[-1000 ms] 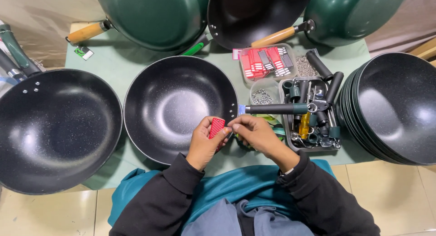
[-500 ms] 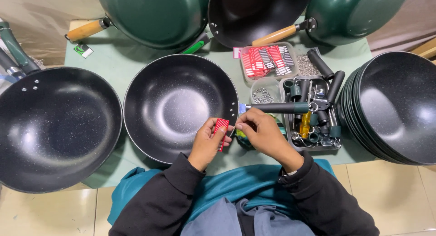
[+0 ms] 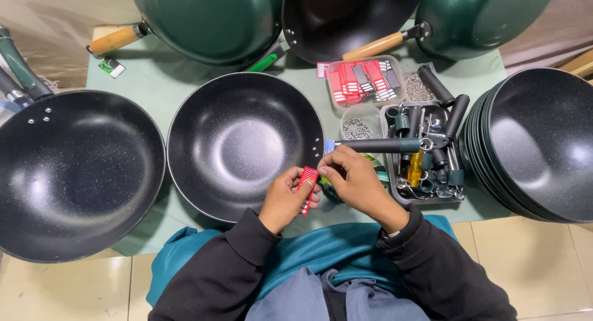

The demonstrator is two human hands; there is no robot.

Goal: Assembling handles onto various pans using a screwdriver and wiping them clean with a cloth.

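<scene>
The left hand pinches a small flat red packet with white stripes between thumb and fingers, holding it upright just over the near edge of the table, and the right hand meets it from the other side, its thumb and forefinger closed on the packet's upper corner so that the two hands touch around it. Both wrists come out of black sleeves, above a teal cloth across the lap. Directly beyond the hands sits a round black speckled non-stick wok with a dark straight handle jutting right from its rim, over a grey tray of handles, screws and a yellow-handled tool. Behind that tray a clear plastic box of more red striped packets stands beside a small tub of metal washers. To the left lies a second black wok; to the right, a nested stack of black woks. Along the far edge of the pale green table, green-bodied woks with wooden handles lean on their sides.
</scene>
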